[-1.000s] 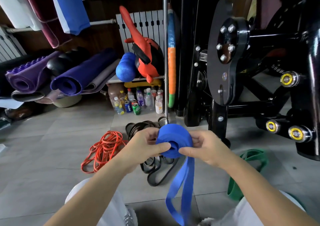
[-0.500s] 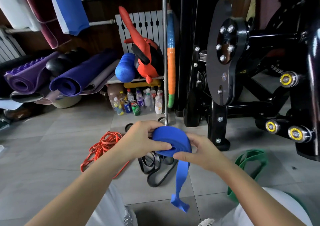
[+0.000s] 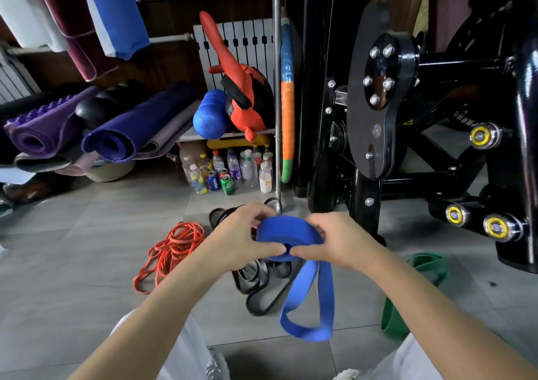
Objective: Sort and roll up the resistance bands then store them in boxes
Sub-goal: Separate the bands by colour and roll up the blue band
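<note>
A wide blue resistance band (image 3: 286, 234) is partly wound into a thick roll held above the floor in the middle of the view. My left hand (image 3: 243, 238) grips the roll's left side, thumb at its centre. My right hand (image 3: 339, 241) grips the right side, thumb also at the centre. The band's loose tail (image 3: 308, 307) hangs below as an open loop. On the tiles lie thin orange bands (image 3: 171, 251), black bands (image 3: 262, 280) under the roll, and a green band (image 3: 413, 289) at the right. No box is in view.
A black weight machine (image 3: 407, 117) fills the right side. A metal pole (image 3: 277, 88) stands just beyond my hands. Bottles and cans (image 3: 227, 173) sit under a shelf with a blue roller (image 3: 211, 115). Rolled purple mats (image 3: 96, 129) lie at the left.
The roll has been turned between my hands. The hanging tail, twisted and narrow half a second ago, now hangs as an open loop. Both hands have kept their hold.
</note>
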Tool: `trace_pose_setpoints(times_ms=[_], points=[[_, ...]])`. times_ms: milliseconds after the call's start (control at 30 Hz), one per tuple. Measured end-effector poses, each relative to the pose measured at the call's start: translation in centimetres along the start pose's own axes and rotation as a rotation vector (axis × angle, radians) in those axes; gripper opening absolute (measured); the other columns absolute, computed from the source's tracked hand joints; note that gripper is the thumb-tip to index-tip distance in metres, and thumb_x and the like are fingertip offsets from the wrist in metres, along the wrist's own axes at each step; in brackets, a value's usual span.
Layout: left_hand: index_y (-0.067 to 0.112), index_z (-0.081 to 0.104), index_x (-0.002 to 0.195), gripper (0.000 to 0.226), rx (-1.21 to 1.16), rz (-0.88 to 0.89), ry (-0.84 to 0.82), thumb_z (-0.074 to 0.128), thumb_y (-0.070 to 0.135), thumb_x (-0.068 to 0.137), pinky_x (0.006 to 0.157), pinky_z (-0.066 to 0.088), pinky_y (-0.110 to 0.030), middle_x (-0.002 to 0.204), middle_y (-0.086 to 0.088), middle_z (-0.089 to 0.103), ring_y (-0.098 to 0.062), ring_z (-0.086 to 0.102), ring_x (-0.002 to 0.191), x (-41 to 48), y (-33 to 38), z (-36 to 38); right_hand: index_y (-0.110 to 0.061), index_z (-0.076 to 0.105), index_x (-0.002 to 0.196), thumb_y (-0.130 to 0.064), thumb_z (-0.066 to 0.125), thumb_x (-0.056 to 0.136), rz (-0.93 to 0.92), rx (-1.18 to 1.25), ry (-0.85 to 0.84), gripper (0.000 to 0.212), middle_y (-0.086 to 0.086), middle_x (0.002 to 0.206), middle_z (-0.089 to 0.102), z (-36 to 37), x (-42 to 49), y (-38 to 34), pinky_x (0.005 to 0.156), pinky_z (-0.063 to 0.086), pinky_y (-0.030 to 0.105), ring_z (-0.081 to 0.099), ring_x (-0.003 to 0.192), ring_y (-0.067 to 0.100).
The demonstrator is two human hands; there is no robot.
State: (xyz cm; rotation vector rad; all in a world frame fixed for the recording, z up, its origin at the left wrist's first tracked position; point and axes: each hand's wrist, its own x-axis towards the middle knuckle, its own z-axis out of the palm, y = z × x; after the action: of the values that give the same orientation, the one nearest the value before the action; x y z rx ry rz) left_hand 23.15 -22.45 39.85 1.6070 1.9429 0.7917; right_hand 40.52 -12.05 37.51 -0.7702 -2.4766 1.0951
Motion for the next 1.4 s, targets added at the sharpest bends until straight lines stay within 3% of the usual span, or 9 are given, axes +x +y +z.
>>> trace_pose_setpoints(times_ms=[133, 233, 367, 533, 700, 933, 1033, 1300, 1400], points=[[0.024, 0.055, 0.104, 0.041, 0.644, 0.175, -0.126, 0.07, 0.044, 0.072, 0.067, 0.04, -0.03, 0.093, 0.009, 0.058, -0.016, 0.055, 0.088, 0.8, 2.4, -0.2, -0.033, 0.057, 0.07, -0.036, 0.075, 0.073, -0.07, -0.227, -0.086, 0.019, -0.006, 0.058, 0.053, 0.8, 0.8, -0.6, 0.05, 0.036, 0.015, 0.048, 0.053, 0.002], [0.022, 0.051, 0.081, 0.033, 0.759, 0.198, -0.156, 0.07, 0.047, 0.072, 0.058, 0.032, -0.029, 0.067, 0.009, 0.043, -0.017, 0.045, 0.071, 1.3, 2.8, -0.6, -0.024, 0.063, 0.086, -0.038, 0.077, 0.07, 0.008, -0.114, -0.084, 0.025, -0.005, 0.072, 0.064, 1.5, 0.8, 0.0, 0.061, 0.047, 0.014, 0.061, 0.068, 0.001], [0.029, 0.059, 0.076, 0.024, 0.383, 0.127, -0.157, 0.078, 0.041, 0.068, 0.062, 0.047, -0.032, 0.07, 0.006, 0.06, -0.019, 0.057, 0.069, 1.1, 1.3, -2.2, -0.037, 0.058, 0.11, -0.041, 0.083, 0.058, 0.072, 0.336, -0.114, 0.058, -0.012, 0.102, 0.071, 2.3, -1.0, 2.9, 0.087, 0.053, 0.026, 0.068, 0.094, 0.009], [0.022, 0.073, 0.087, 0.026, -0.259, 0.153, -0.064, 0.082, 0.008, 0.068, 0.068, 0.054, -0.018, 0.085, 0.007, 0.075, -0.007, 0.071, 0.078, 0.2, 0.5, -5.0, -0.02, 0.068, 0.087, -0.03, 0.071, 0.077, 0.258, 0.132, -0.171, 0.015, 0.002, 0.089, 0.072, 6.1, -3.0, 8.2, 0.086, 0.052, 0.04, 0.066, 0.08, 0.01], [0.032, 0.077, 0.082, 0.033, -0.663, 0.199, 0.15, 0.088, 0.03, 0.052, 0.062, 0.057, -0.024, 0.083, 0.004, 0.075, -0.01, 0.071, 0.075, 0.4, 0.3, -8.0, -0.017, 0.066, 0.083, -0.015, 0.072, 0.079, 0.339, 0.252, -0.097, 0.007, -0.006, 0.077, 0.066, 6.6, -2.5, 10.3, 0.076, 0.047, 0.026, 0.06, 0.074, 0.01], [0.011, 0.066, 0.095, 0.024, -0.909, 0.08, 0.322, 0.062, 0.018, 0.072, 0.07, 0.059, -0.032, 0.087, -0.001, 0.074, -0.015, 0.071, 0.08, 2.1, -1.5, -8.5, -0.018, 0.064, 0.089, -0.016, 0.06, 0.091, 0.431, 0.352, -0.012, 0.005, -0.006, 0.083, 0.062, 7.8, -1.7, 11.4, 0.074, 0.042, 0.019, 0.056, 0.079, 0.008], [0.011, 0.066, 0.096, 0.025, -0.957, 0.068, 0.354, 0.063, 0.02, 0.073, 0.071, 0.06, -0.031, 0.088, -0.003, 0.075, -0.015, 0.071, 0.081, 2.5, -1.8, -8.4, -0.016, 0.059, 0.092, -0.017, 0.057, 0.092, 0.472, 0.388, 0.124, 0.001, -0.003, 0.083, 0.062, 8.3, -2.2, 12.2, 0.073, 0.042, 0.021, 0.057, 0.079, 0.011], [0.02, 0.078, 0.079, 0.018, -1.079, 0.103, 0.436, 0.061, 0.022, 0.078, 0.068, 0.059, -0.028, 0.089, -0.001, 0.075, -0.015, 0.072, 0.084, 3.2, -1.2, -10.3, -0.03, 0.05, 0.057, -0.012, 0.063, 0.076, 0.485, 0.093, 0.017, 0.03, -0.006, 0.062, 0.049, 10.6, -3.3, 14.1, 0.058, 0.037, 0.015, 0.046, 0.053, 0.001], [0.021, 0.079, 0.079, 0.018, -1.08, 0.12, 0.493, 0.061, 0.023, 0.082, 0.069, 0.058, -0.028, 0.09, -0.001, 0.075, -0.016, 0.071, 0.086, 3.4, -1.3, -12.0, -0.03, 0.06, 0.069, 0.001, 0.062, 0.079, 0.632, 0.293, 0.209, 0.032, -0.005, 0.064, 0.061, 11.2, -4.5, 14.8, 0.059, 0.05, 0.026, 0.057, 0.058, 0.007]])
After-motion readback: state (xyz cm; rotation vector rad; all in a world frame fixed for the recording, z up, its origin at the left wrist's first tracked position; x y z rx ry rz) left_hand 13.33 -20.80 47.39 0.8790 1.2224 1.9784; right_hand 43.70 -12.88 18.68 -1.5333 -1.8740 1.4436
